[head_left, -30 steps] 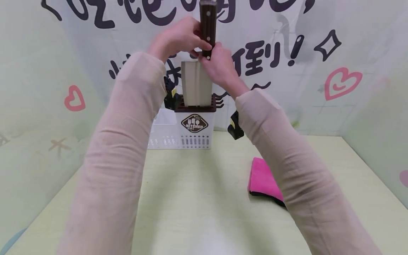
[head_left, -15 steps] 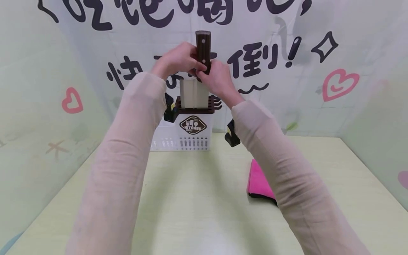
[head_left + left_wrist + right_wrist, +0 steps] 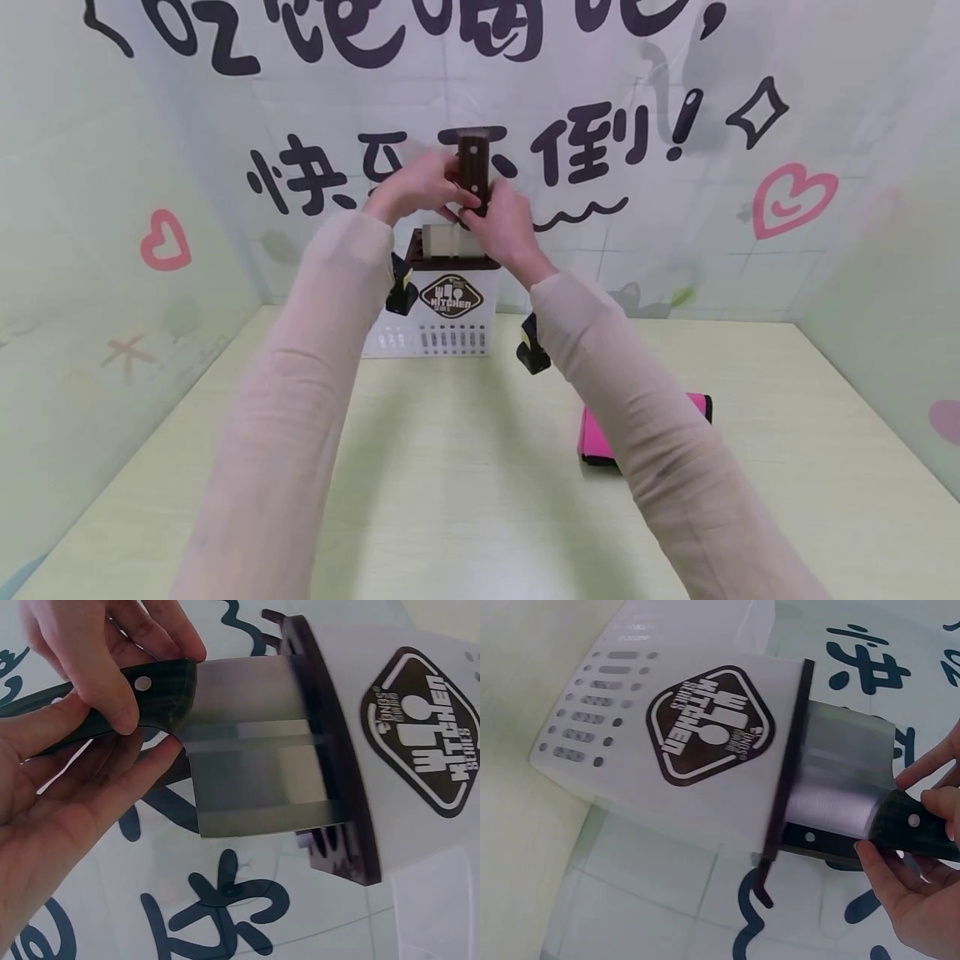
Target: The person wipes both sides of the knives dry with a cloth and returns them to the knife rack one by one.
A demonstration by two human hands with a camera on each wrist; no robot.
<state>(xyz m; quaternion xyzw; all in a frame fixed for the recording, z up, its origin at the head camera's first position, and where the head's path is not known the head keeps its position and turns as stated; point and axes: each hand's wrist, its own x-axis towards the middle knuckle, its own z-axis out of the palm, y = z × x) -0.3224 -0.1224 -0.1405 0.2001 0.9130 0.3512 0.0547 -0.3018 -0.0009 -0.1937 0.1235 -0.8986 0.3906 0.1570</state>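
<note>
A cleaver with a dark riveted handle (image 3: 473, 158) stands upright, handle up. Its broad metal blade (image 3: 255, 776) is partly inside a slot of the white knife holder (image 3: 630, 761), which has a brown slotted top (image 3: 414, 250). From the left, my left hand (image 3: 423, 185) pinches the lower handle between thumb and fingers. On the other side my right hand (image 3: 512, 223) grips the handle close to the blade, its fingertips right at the heel in the right wrist view. Below the holder's top the blade is hidden.
Another dark handle (image 3: 817, 840) sticks out of the holder beside the cleaver. Brown hooks (image 3: 763, 889) jut from the holder's side. A folded pink cloth (image 3: 595, 437) with black edging lies on the pale table (image 3: 450, 500), partly behind my right sleeve. A lettered wall covering stands behind.
Both hands have moved down together with the cleaver. Much less of the blade shows above the holder's top now. The head view has shifted slightly, and more of the pink cloth shows.
</note>
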